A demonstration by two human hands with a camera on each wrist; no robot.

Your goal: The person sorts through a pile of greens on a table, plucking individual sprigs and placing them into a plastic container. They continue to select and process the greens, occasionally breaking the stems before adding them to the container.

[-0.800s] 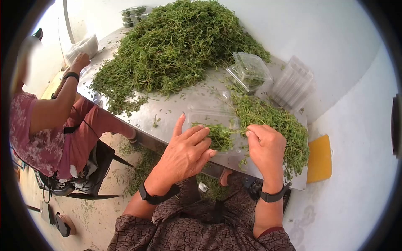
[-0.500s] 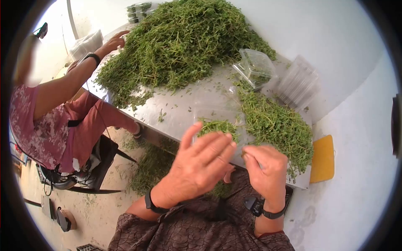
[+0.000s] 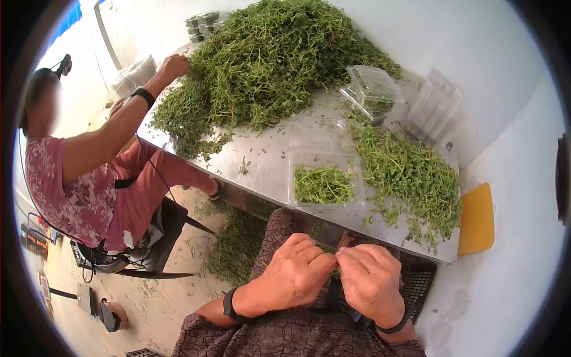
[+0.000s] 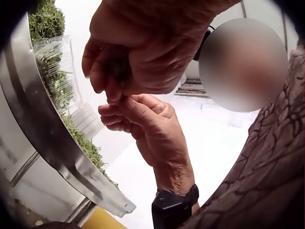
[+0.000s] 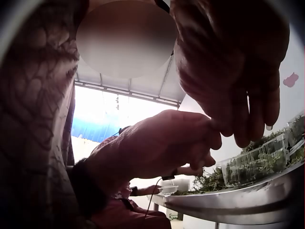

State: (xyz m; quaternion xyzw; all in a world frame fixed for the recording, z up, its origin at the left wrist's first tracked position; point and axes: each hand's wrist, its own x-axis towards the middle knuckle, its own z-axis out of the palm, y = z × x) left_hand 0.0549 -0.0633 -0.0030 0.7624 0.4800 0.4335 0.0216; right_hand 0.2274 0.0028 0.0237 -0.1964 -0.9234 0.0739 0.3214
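In the head view my left hand (image 3: 297,271) and right hand (image 3: 372,282) meet fingertip to fingertip above my lap, in front of the table edge. Both have curled fingers, thumbs pinching at the meeting point. A dark greenish bit of herb sprig (image 4: 119,70) shows inside the curl of the left fingers in the left wrist view; the rest is hidden, and I cannot tell how much the right fingertips hold. Beyond the hands, an open clear plastic clamshell (image 3: 327,157) lies on the table with green herb sprigs (image 3: 324,185) in it.
A smaller herb pile (image 3: 410,178) lies right of the clamshell, a large heap (image 3: 279,65) behind. A filled clamshell (image 3: 375,89) and stacked empty ones (image 3: 435,110) stand at the back right of the metal table (image 3: 262,160). Another person (image 3: 83,178) sits at the left, reaching toward the heap.
My right hand has drawn a sprig away from the clamshell toward my lap. The left hand has left the clamshell and curled to meet it. The other person's arm has reached toward the heap.
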